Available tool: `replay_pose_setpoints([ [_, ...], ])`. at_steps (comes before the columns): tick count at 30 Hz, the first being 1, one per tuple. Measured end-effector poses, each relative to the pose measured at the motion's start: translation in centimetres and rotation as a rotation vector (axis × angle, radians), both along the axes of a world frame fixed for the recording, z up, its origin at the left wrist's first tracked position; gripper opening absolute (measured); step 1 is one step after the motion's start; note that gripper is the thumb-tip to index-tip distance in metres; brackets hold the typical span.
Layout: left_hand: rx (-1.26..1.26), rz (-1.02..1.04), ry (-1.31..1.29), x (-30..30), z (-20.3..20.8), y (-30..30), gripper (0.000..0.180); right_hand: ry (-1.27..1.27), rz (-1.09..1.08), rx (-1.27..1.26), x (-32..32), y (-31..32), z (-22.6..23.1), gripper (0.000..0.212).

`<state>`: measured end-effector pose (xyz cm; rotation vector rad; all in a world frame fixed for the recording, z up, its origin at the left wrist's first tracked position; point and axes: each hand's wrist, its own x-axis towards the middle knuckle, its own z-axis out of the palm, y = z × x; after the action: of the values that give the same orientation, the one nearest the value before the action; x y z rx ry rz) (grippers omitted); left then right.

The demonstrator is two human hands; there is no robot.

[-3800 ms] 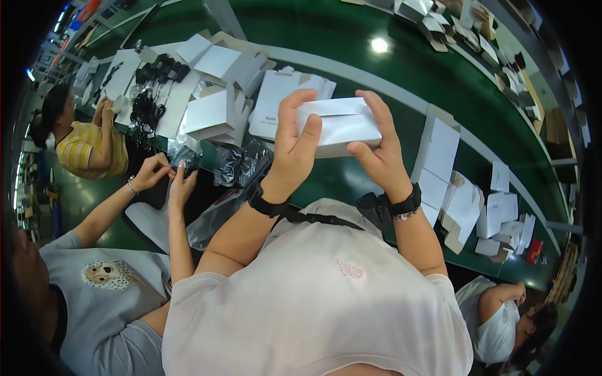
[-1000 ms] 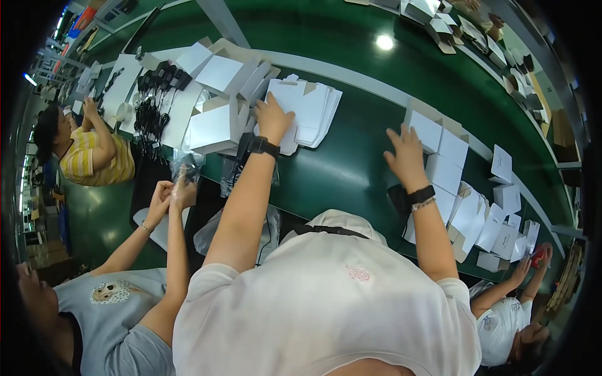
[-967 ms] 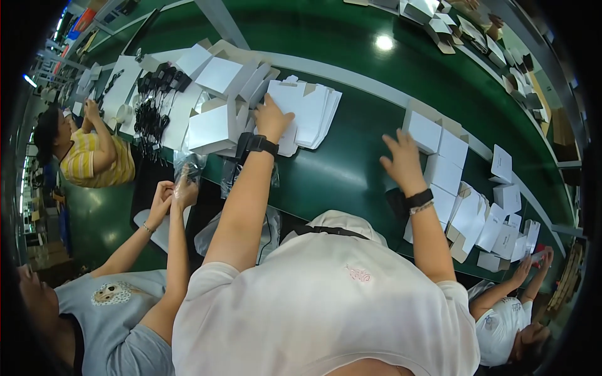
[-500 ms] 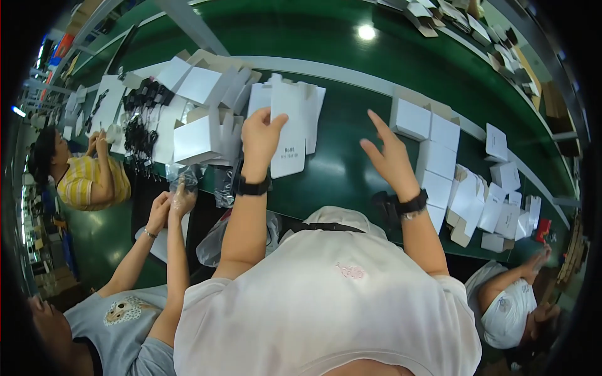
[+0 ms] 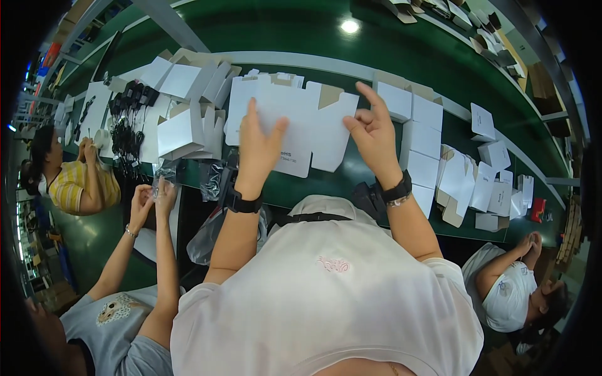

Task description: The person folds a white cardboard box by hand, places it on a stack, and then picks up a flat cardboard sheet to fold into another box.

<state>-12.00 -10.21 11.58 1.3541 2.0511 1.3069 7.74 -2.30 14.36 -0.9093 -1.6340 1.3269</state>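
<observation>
A flat white cardboard carton [image 5: 285,135] with a notched top edge and a grey-brown inner flap lies spread between my hands, over similar white sheets. My left hand [image 5: 258,141] grips it at the left, thumb across the front and index finger stretched upward; its other fingers are hidden. At the right edge of the carton, my right hand [image 5: 375,131] has its thumb against the card. Its index finger points up and away, and the remaining fingers are loosely bent. Both wrists wear black bands.
Assembled white boxes [image 5: 421,135] stand in rows at right. Open boxes [image 5: 182,131] and bundled black cables [image 5: 130,119] lie left. A person in grey [image 5: 128,313] handles a clear bag [image 5: 166,170] beside me. Another in yellow stripes [image 5: 84,185] sits farther left; one in white [image 5: 511,297] sits right.
The carton has widened, its right panel now reaching toward my right hand. My right hand has come to the panel's edge and its fingers have bent. The whole view has shifted slightly.
</observation>
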Motion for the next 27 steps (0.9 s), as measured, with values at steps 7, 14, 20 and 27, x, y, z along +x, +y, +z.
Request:
replay_pose_setpoints([
  [7,0.049,-0.078,0.063,4.1,1.1,-1.3,0.138,0.109,-0.164,-0.016,-1.5,-2.2,-0.3,0.06],
  [14,-0.029,-0.198,0.137,4.6,0.6,-2.0,0.035,0.11,0.19,-0.064,-1.6,-3.5,0.8,0.049],
  [20,0.004,-0.126,0.003,4.9,2.5,-3.4,0.027,-0.292,0.114,0.304,-0.4,-0.1,0.8,0.051],
  [27,0.062,-0.175,-0.168,4.1,3.2,-4.7,0.025,-0.323,0.177,0.392,0.2,-0.1,1.1,0.051],
])
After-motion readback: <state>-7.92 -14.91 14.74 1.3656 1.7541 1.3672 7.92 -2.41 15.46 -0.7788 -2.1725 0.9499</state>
